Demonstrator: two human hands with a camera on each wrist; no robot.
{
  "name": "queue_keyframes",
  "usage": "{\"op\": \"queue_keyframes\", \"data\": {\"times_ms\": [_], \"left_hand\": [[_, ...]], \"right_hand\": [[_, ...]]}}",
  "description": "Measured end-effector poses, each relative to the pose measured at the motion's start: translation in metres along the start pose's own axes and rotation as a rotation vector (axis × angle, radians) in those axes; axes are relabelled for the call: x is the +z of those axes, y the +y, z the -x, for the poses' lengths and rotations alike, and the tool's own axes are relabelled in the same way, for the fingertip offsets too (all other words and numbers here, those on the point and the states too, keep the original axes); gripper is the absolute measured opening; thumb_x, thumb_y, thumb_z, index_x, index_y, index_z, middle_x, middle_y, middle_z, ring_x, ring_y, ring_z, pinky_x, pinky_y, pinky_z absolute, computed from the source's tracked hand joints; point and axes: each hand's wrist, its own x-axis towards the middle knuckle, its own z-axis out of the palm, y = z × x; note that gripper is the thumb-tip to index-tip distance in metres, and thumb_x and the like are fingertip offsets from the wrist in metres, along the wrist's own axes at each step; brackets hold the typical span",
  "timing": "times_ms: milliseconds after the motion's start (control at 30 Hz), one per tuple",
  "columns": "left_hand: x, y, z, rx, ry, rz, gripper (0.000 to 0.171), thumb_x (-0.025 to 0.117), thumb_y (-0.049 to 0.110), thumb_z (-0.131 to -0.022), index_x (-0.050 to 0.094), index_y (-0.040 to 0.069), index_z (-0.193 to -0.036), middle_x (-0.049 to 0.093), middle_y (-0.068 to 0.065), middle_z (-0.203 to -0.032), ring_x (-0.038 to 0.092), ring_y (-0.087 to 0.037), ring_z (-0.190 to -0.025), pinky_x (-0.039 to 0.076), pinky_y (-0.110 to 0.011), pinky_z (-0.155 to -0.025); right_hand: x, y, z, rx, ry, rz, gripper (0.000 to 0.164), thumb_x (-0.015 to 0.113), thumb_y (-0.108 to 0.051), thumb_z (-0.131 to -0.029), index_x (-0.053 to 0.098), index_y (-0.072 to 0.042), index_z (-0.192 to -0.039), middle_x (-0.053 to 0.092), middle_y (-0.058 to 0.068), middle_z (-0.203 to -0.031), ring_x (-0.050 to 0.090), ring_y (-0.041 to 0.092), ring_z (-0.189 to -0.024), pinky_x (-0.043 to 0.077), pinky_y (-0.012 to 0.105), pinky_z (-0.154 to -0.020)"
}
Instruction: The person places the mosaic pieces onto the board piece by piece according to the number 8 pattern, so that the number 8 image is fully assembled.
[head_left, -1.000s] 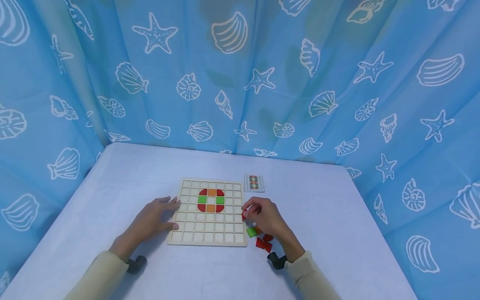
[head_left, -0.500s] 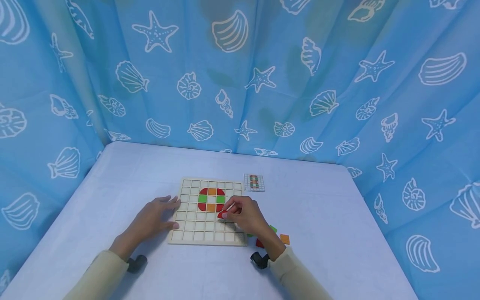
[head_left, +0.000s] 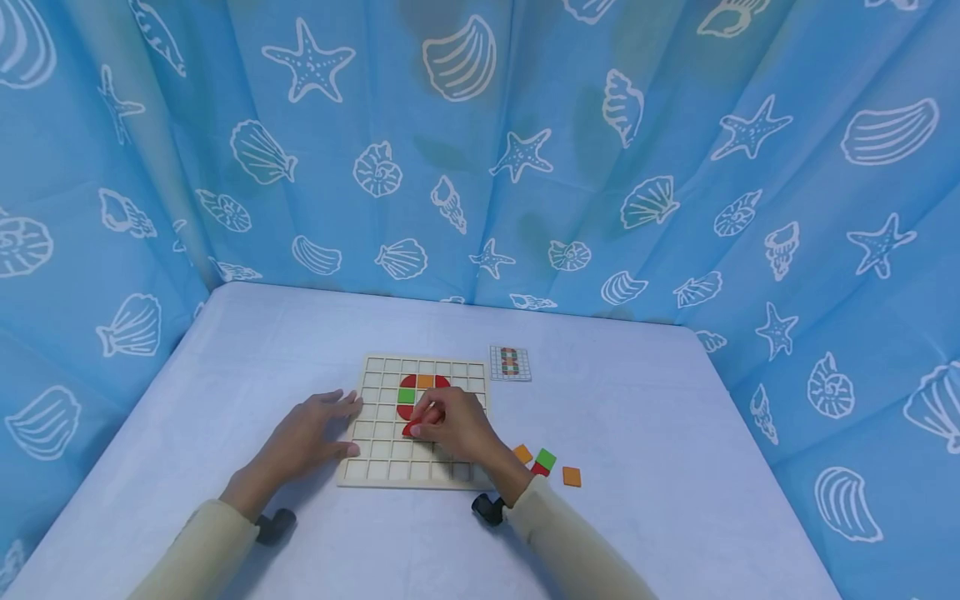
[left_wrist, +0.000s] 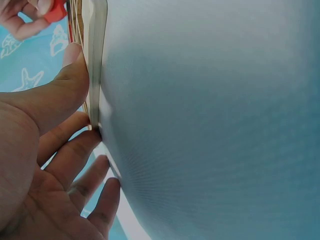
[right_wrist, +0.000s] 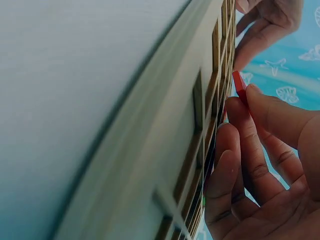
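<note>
A square wooden grid board (head_left: pixel 378 472) lies on the table. My left hand (head_left: pixel 311 435) rests against its left edge; in the left wrist view the thumb and fingers (left_wrist: pixel 75 157) touch the rim, loosely extended. Over the middle of the board, my right hand (head_left: pixel 459 423) pinches a red tile (head_left: pixel 409 428) with a curved side between thumb and fingertips. In the right wrist view that red tile (right_wrist: pixel 239 86) stands edge-on just above the grid. Red, orange and green tiles (head_left: pixel 407 396) sit in cells above it, partly hidden by the right hand.
A small pattern card (head_left: pixel 510 363) lies behind the board's right corner. Right of the board are loose tiles, among them a green one (head_left: pixel 546 458) and an orange one (head_left: pixel 572 477). My right forearm covers part of that side. A blue shell-print curtain (head_left: pixel 465 208) hangs behind the table.
From the board's right edge, my right hand has travelled left over the grid, carrying the red tile. Loose tiles beside the board have come into view. The left hand has stayed in place.
</note>
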Motion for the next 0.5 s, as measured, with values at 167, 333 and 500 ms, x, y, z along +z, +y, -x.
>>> {"op": "queue_keyframes", "data": {"times_ms": [167, 333, 500], "left_hand": [[0.002, -0.002, -0.002, -0.006, -0.008, 0.001, 0.08, 0.092, 0.027, -0.083, 0.058, 0.008, -0.152, 0.053, -0.02, -0.161, 0.044, -0.051, -0.15, 0.043, -0.067, -0.118], [0.002, -0.004, -0.002, -0.001, -0.004, 0.004, 0.08, 0.092, 0.027, -0.083, 0.058, 0.008, -0.152, 0.053, -0.02, -0.16, 0.045, -0.051, -0.15, 0.043, -0.068, -0.118], [0.002, -0.005, -0.003, 0.0, -0.002, 0.011, 0.08, 0.092, 0.027, -0.083, 0.058, 0.008, -0.152, 0.053, -0.02, -0.16, 0.045, -0.051, -0.15, 0.043, -0.067, -0.118]], "right_hand": [[0.007, -0.005, -0.005, 0.029, 0.01, 0.084, 0.012, 0.087, -0.019, -0.091, 0.075, -0.021, -0.093, 0.067, -0.007, -0.074, 0.062, 0.009, -0.072, 0.049, 0.025, -0.067], [0.012, -0.01, -0.006, 0.047, 0.028, 0.152, 0.013, 0.088, -0.021, -0.09, 0.075, -0.022, -0.091, 0.065, -0.008, -0.071, 0.06, 0.009, -0.069, 0.047, 0.024, -0.065], [0.014, -0.013, -0.007, 0.034, 0.036, 0.186, 0.011, 0.088, -0.02, -0.089, 0.077, -0.022, -0.09, 0.065, -0.009, -0.07, 0.059, 0.006, -0.068, 0.046, 0.022, -0.064]]}}
